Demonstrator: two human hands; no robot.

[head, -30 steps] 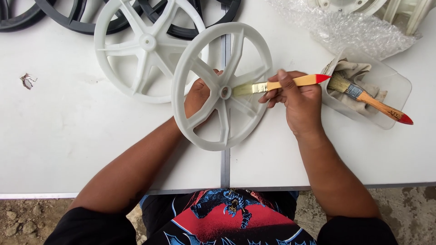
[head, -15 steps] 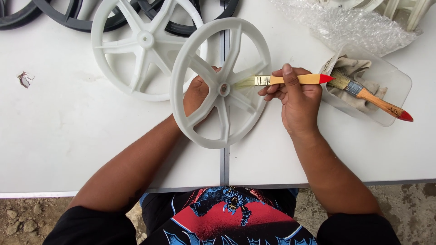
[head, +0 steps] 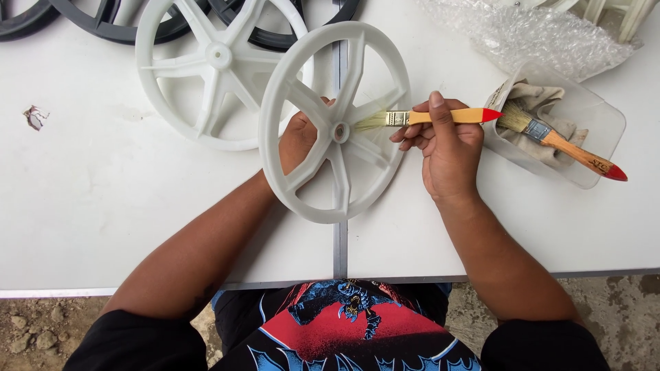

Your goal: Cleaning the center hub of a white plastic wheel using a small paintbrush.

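The paintbrush [head: 430,117] now lies level, its bristles shifted onto a spoke beside the hub of the white spoked wheel [head: 335,124]; earlier it angled slightly upward. The right hand [head: 443,148] has its fingers clamped on the yellow handle. The left hand [head: 297,137], mostly hidden behind the wheel, holds it tilted above the white table [head: 103,206]; its fingers cannot be made out. Bare tabletop lies left, near the front edge. Farther off, a second white wheel [head: 213,69], a clear tray [head: 584,130] holding another brush [head: 560,141], and bubble wrap [head: 529,34], cut off by the top edge.
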